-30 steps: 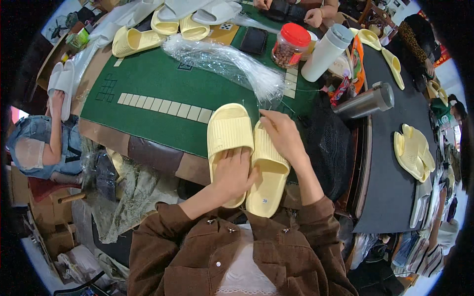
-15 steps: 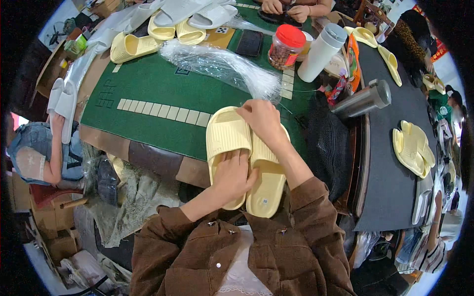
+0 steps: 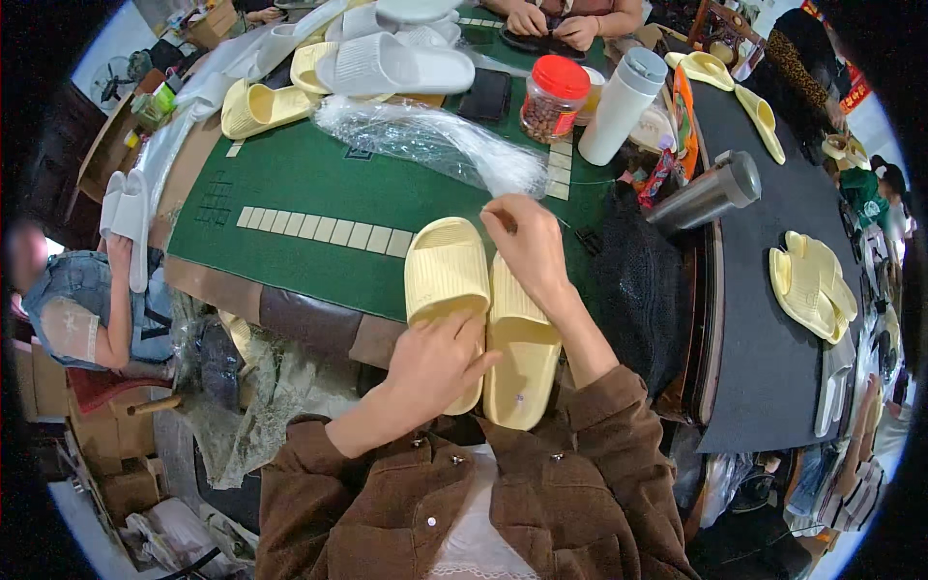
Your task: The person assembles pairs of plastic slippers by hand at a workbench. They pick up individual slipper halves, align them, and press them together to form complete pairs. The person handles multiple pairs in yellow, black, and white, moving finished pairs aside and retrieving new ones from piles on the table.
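Note:
Two pale yellow slide slippers lie side by side in front of me, toes away, at the table's near edge. On the left slipper (image 3: 447,275) rests my left hand (image 3: 435,360), its fingers at the opening under the ribbed strap and its thumb stretched toward the right slipper (image 3: 522,372). My right hand (image 3: 530,242) is over the right slipper's toe, fingertips pinched together; whatever they hold is too small to make out. Beyond it a bundle of thin clear plastic strands (image 3: 435,140) lies in a plastic wrap.
On the green mat (image 3: 290,266) are a row of cream tiles (image 3: 324,229), a red-lidded jar (image 3: 554,101), a white bottle (image 3: 622,106) and a phone (image 3: 485,94). Grey slippers (image 3: 396,68) pile up behind. A steel tumbler (image 3: 710,191) stands right. Other people's hands work at the far side and left.
My left hand has drawn back from under the left slipper's strap. The right hand has lifted off the toes, moving slightly right. A grey slipper now lies nearer on the pile.

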A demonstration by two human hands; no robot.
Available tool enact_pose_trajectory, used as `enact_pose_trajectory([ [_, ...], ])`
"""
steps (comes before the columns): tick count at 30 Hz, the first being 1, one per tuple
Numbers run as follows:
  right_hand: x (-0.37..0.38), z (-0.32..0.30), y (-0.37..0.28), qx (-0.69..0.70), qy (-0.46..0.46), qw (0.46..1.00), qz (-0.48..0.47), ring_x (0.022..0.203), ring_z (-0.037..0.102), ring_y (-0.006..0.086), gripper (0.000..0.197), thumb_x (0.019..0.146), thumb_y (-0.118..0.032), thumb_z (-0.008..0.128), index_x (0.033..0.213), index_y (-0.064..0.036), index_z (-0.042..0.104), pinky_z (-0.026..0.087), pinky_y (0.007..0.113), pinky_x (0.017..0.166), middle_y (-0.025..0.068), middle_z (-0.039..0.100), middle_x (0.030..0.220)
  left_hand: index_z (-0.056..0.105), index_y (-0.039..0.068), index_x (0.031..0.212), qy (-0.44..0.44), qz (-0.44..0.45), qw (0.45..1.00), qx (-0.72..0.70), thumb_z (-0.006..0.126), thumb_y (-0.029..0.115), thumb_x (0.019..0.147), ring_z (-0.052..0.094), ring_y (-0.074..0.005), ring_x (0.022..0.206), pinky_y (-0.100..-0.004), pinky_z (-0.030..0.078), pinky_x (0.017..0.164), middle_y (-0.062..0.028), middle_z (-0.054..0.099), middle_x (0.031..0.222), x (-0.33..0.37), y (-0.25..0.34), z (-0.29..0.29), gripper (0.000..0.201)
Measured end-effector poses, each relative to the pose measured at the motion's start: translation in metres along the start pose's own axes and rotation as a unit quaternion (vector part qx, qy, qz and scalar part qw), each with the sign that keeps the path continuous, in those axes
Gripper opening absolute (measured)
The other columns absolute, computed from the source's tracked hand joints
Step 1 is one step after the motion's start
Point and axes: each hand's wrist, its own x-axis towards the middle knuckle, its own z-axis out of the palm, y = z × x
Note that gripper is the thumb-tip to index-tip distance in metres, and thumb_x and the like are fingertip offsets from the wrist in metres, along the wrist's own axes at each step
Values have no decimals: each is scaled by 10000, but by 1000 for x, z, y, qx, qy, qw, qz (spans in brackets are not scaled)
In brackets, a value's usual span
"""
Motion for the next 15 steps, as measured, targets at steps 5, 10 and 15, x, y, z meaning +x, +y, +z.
enact_pose_trajectory([
  [5, -26, -14, -21, 139, 28, 989, 30, 776, 642, 163, 92, 884, -47, 633, 936, 23, 661, 508, 289, 721, 95, 676, 888, 628, 39, 961, 169, -7, 981, -92, 633, 94, 852, 636, -332, 731, -415, 509, 654, -147, 639, 876, 38, -12, -30, 122],
  [10, -34, -13, -18, 154, 70, 985, 26, 777, 649, 201, 78, 889, -24, 610, 950, 16, 637, 509, 297, 720, 112, 648, 889, 609, -14, 1109, 101, -22, 959, -265, 575, 37, 896, 671, -253, 832, -332, 519, 705, -132, 667, 981, 94, -44, -4, 221],
  [15, -35, -6, -4, 201, 113, 969, 86, 765, 617, 153, 77, 912, -28, 589, 967, 19, 613, 503, 283, 708, 96, 624, 883, 621, -28, 1049, 116, 6, 939, -323, 578, 46, 908, 654, -222, 796, -321, 511, 698, -131, 667, 915, 108, -46, 24, 165],
])
